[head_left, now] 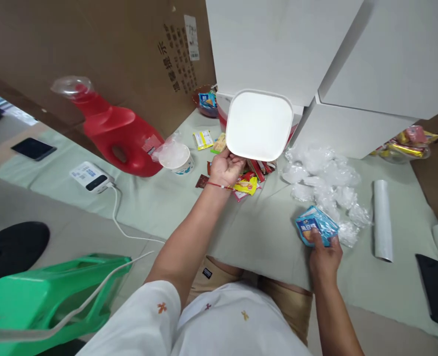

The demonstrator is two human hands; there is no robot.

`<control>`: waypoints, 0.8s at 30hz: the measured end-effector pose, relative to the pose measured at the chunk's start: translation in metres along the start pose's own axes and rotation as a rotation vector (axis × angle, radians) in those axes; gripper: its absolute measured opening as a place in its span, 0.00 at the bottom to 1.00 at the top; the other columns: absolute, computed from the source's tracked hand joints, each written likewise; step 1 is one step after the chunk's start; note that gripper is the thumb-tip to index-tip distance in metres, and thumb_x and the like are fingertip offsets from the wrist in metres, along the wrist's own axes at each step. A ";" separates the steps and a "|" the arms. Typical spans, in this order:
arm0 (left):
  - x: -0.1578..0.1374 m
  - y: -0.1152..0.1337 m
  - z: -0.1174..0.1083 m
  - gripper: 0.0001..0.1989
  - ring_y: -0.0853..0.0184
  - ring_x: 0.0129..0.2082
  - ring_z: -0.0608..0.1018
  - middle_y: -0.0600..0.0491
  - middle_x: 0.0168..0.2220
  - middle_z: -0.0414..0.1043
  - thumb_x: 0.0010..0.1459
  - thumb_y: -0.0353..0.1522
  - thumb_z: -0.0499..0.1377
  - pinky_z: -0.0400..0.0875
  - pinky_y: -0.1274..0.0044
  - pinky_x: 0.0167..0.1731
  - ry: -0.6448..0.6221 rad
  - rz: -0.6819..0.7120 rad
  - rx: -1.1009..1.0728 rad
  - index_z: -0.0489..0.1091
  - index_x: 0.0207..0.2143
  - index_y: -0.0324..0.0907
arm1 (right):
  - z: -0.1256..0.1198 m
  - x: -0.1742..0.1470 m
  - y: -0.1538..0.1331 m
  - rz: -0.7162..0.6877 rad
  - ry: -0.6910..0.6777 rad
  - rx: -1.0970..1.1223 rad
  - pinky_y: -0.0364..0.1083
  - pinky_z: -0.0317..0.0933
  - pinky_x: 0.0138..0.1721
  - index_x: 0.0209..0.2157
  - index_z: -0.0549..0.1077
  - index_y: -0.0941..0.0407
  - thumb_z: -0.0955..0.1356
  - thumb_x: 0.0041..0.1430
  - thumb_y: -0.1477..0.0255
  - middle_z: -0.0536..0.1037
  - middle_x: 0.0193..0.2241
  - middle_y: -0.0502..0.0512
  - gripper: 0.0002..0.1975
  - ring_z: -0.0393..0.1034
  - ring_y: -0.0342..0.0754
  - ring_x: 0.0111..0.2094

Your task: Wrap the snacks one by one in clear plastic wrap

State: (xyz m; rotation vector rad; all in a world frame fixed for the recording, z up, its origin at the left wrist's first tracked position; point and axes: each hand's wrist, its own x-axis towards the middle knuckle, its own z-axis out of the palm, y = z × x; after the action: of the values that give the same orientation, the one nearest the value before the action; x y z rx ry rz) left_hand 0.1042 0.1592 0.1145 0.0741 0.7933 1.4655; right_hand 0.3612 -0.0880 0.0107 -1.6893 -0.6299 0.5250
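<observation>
My left hand is palm up at the lower left edge of a white square plastic lid, its fingers curled at the rim and partly hidden. The lid is tilted up towards me. Just below it lie small snack packets, among them a yellow packet and dark red ones. My right hand grips several blue snack packets fanned together, thumb on top, over the table. Beside them spreads a heap of crumpled clear plastic wrappers.
Left stand a red jug and a paper cup with plastic film. A bowl of snacks sits at the back near white boxes. A white roll and dark phone lie right. A green stool stands lower left.
</observation>
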 end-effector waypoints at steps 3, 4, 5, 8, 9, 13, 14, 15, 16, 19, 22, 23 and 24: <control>-0.014 -0.012 -0.012 0.06 0.76 0.19 0.67 0.57 0.23 0.70 0.65 0.25 0.58 0.63 0.83 0.19 -0.064 -0.043 0.091 0.73 0.35 0.42 | -0.013 -0.001 -0.017 0.081 -0.055 0.258 0.58 0.69 0.53 0.49 0.77 0.53 0.78 0.50 0.56 0.81 0.44 0.54 0.27 0.75 0.50 0.41; -0.021 -0.019 -0.017 0.07 0.75 0.20 0.69 0.56 0.25 0.73 0.66 0.26 0.57 0.66 0.82 0.21 -0.089 -0.072 0.129 0.74 0.36 0.42 | -0.018 -0.001 -0.022 0.094 -0.116 0.327 0.58 0.69 0.52 0.51 0.76 0.51 0.77 0.51 0.57 0.81 0.45 0.55 0.27 0.76 0.50 0.43; -0.029 -0.029 -0.023 0.08 0.73 0.22 0.72 0.54 0.27 0.75 0.66 0.26 0.56 0.70 0.81 0.24 -0.117 -0.110 0.162 0.75 0.36 0.41 | -0.023 -0.001 -0.026 0.098 -0.199 0.372 0.59 0.70 0.52 0.53 0.75 0.50 0.76 0.53 0.56 0.80 0.48 0.57 0.27 0.76 0.51 0.44; -0.057 -0.063 -0.044 0.06 0.69 0.30 0.79 0.53 0.32 0.79 0.64 0.28 0.59 0.77 0.75 0.36 -0.221 -0.264 0.221 0.77 0.37 0.40 | -0.036 0.002 -0.030 0.063 -0.398 0.388 0.60 0.73 0.47 0.54 0.74 0.48 0.74 0.56 0.51 0.79 0.51 0.61 0.28 0.77 0.53 0.43; -0.066 -0.074 -0.052 0.03 0.69 0.31 0.80 0.53 0.32 0.79 0.62 0.29 0.61 0.77 0.75 0.38 -0.259 -0.315 0.240 0.76 0.36 0.40 | -0.039 0.002 -0.029 0.042 -0.416 0.371 0.60 0.74 0.44 0.52 0.75 0.47 0.74 0.55 0.49 0.80 0.48 0.61 0.28 0.78 0.53 0.41; -0.091 -0.099 -0.076 0.07 0.70 0.30 0.78 0.56 0.30 0.77 0.54 0.30 0.70 0.76 0.77 0.37 -0.349 -0.402 0.299 0.73 0.30 0.41 | -0.057 -0.003 -0.028 -0.054 -0.408 0.222 0.55 0.75 0.32 0.44 0.76 0.49 0.73 0.51 0.42 0.80 0.33 0.56 0.29 0.76 0.51 0.29; -0.094 -0.099 -0.080 0.08 0.69 0.30 0.79 0.56 0.30 0.77 0.53 0.31 0.71 0.76 0.76 0.37 -0.361 -0.399 0.317 0.74 0.31 0.41 | -0.064 -0.007 -0.031 -0.097 -0.436 0.166 0.54 0.75 0.30 0.42 0.77 0.50 0.72 0.53 0.42 0.80 0.32 0.56 0.28 0.76 0.51 0.29; -0.095 -0.097 -0.084 0.09 0.68 0.32 0.79 0.55 0.33 0.78 0.53 0.33 0.71 0.77 0.75 0.38 -0.371 -0.404 0.336 0.75 0.34 0.41 | -0.070 -0.012 -0.036 -0.154 -0.494 0.106 0.54 0.76 0.31 0.41 0.78 0.50 0.72 0.55 0.44 0.80 0.34 0.58 0.25 0.76 0.52 0.31; -0.096 -0.093 -0.086 0.11 0.67 0.34 0.80 0.53 0.35 0.79 0.54 0.36 0.71 0.77 0.73 0.40 -0.374 -0.421 0.358 0.76 0.37 0.42 | -0.075 -0.018 -0.042 -0.232 -0.581 0.045 0.54 0.77 0.34 0.41 0.78 0.51 0.71 0.58 0.47 0.80 0.37 0.60 0.22 0.78 0.53 0.34; -0.099 -0.075 -0.090 0.22 0.60 0.40 0.82 0.47 0.46 0.78 0.57 0.50 0.66 0.79 0.67 0.40 -0.331 -0.473 0.454 0.75 0.46 0.44 | -0.084 -0.033 -0.058 -0.531 -0.916 -0.185 0.53 0.75 0.50 0.48 0.80 0.53 0.69 0.67 0.65 0.77 0.54 0.65 0.12 0.77 0.55 0.51; -0.108 -0.062 -0.092 0.32 0.53 0.51 0.80 0.44 0.57 0.74 0.57 0.60 0.59 0.80 0.65 0.39 -0.263 -0.412 0.631 0.73 0.51 0.47 | -0.079 -0.042 -0.066 -0.672 -1.127 -0.457 0.51 0.69 0.59 0.56 0.76 0.52 0.64 0.69 0.77 0.70 0.64 0.63 0.19 0.70 0.52 0.61; -0.112 -0.061 -0.093 0.34 0.51 0.56 0.77 0.43 0.61 0.71 0.56 0.61 0.59 0.80 0.64 0.41 -0.259 -0.377 0.709 0.72 0.55 0.49 | -0.078 -0.043 -0.067 -0.665 -1.168 -0.528 0.51 0.69 0.59 0.56 0.76 0.52 0.63 0.69 0.78 0.68 0.66 0.63 0.19 0.71 0.51 0.60; -0.115 -0.062 -0.094 0.37 0.49 0.60 0.74 0.43 0.64 0.67 0.54 0.61 0.61 0.79 0.63 0.44 -0.268 -0.343 0.798 0.70 0.58 0.50 | -0.077 -0.043 -0.070 -0.648 -1.205 -0.573 0.51 0.69 0.58 0.55 0.76 0.52 0.63 0.69 0.78 0.65 0.68 0.63 0.18 0.72 0.51 0.58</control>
State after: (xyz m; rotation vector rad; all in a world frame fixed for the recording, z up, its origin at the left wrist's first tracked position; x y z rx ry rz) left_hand 0.1194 0.0073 0.0625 0.6882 1.0639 0.7305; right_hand 0.3698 -0.1627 0.0948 -1.3842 -2.2719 0.9115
